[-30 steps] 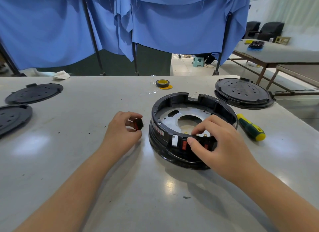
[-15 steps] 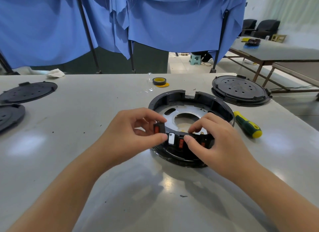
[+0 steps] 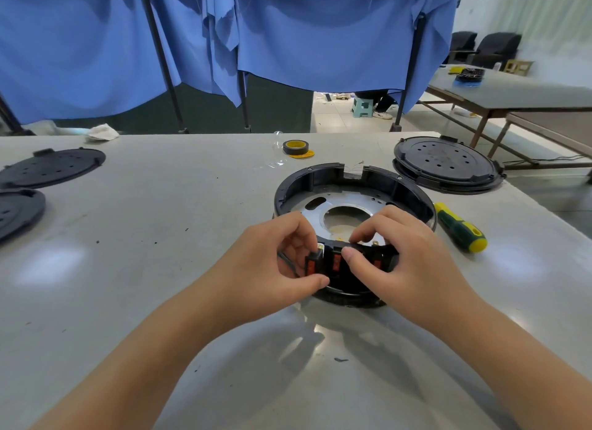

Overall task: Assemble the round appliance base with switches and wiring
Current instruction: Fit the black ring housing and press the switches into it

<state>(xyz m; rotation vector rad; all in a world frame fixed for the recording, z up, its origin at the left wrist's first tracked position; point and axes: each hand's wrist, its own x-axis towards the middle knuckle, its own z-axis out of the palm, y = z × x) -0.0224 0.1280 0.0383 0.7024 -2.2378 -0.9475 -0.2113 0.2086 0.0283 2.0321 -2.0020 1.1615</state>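
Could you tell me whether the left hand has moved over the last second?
Yes. The left hand carried its switch rightward to the round base's near wall.

Setting: small assembly workshop. Evidence: grey worktable point(image 3: 160, 205) bearing black round cover plates point(image 3: 447, 163), a screwdriver point(image 3: 461, 228) at right and a tape roll point(image 3: 295, 147) at centre; blue cloth partitions point(image 3: 288, 35) on poles across the top; second bench point(image 3: 512, 93), upper right.

Bare forearms, no sleeves/gloves.
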